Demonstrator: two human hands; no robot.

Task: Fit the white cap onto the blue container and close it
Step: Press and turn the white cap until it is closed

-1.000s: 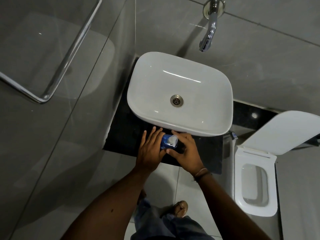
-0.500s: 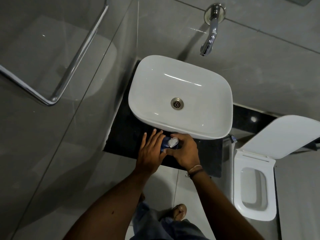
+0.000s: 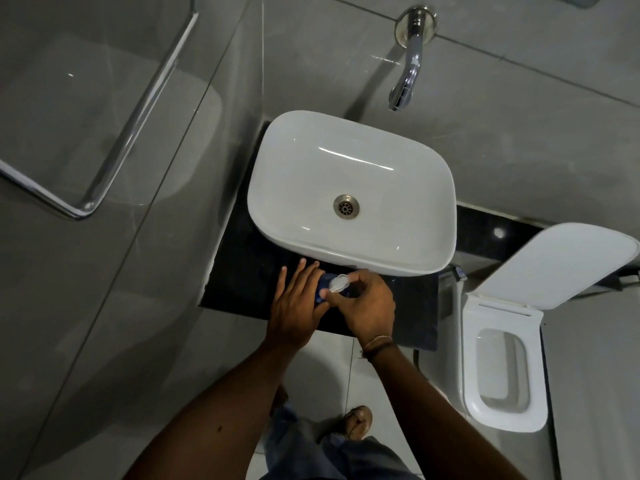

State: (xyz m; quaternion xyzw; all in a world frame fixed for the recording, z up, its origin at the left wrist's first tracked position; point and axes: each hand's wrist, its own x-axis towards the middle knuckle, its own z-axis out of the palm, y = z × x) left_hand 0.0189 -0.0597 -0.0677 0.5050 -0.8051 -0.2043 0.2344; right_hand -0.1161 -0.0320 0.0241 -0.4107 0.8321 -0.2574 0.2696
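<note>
A small blue container (image 3: 322, 287) stands on the black counter just in front of the basin. My left hand (image 3: 298, 306) is pressed against its left side, fingers stretched out and steadying it. The white cap (image 3: 338, 283) sits at the container's top, pinched between the thumb and fingers of my right hand (image 3: 367, 306). Most of the container is hidden between the two hands; only a sliver of blue shows. Whether the cap is fully seated cannot be told.
The white basin (image 3: 351, 188) stands on the black counter (image 3: 242, 271), with a chrome wall tap (image 3: 407, 77) above. An open white toilet (image 3: 502, 372) is at the right. A glass shower panel with a chrome handle (image 3: 114, 161) is at the left.
My right hand has turned over the cap and closed in tighter on it. The left hand keeps its place against the container. The view has shifted slightly downward.
</note>
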